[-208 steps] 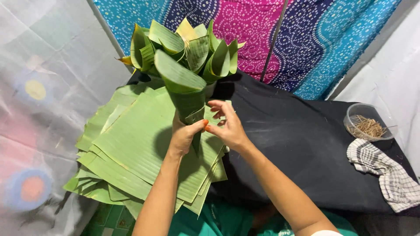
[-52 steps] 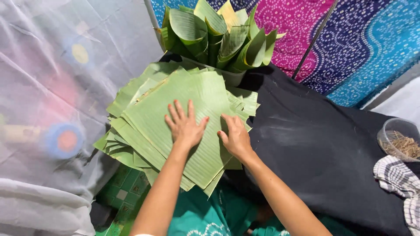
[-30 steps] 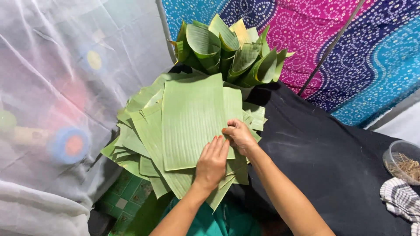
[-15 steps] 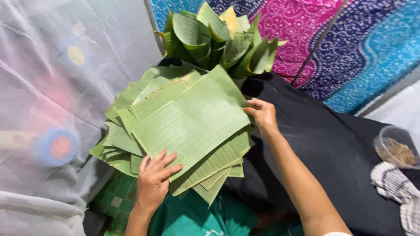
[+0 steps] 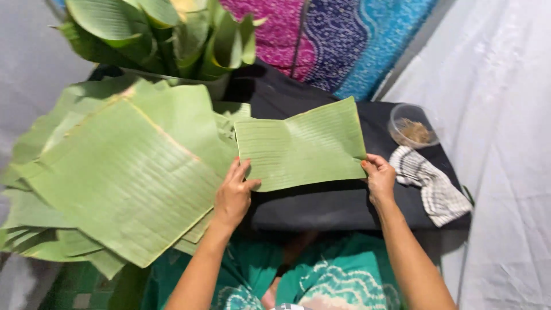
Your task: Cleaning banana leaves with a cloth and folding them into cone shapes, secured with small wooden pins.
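Hands (image 5: 232,195) (image 5: 380,179) hold leaf (image 5: 301,144) over black-clothed table (image 5: 344,204), fabric walls (image 5: 344,34) behind.

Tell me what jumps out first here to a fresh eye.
A green leaf sheet held flat over the black table, left hand and right hand gripping its lower corners. A big stack of cut leaves fills the left; rolled leaves stand behind it.

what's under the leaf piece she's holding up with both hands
Under the leaf piece, held by the left hand and right hand, lies the black cloth. Its left edge overlaps the leaf stack. Whatever sits directly beneath stays covered.
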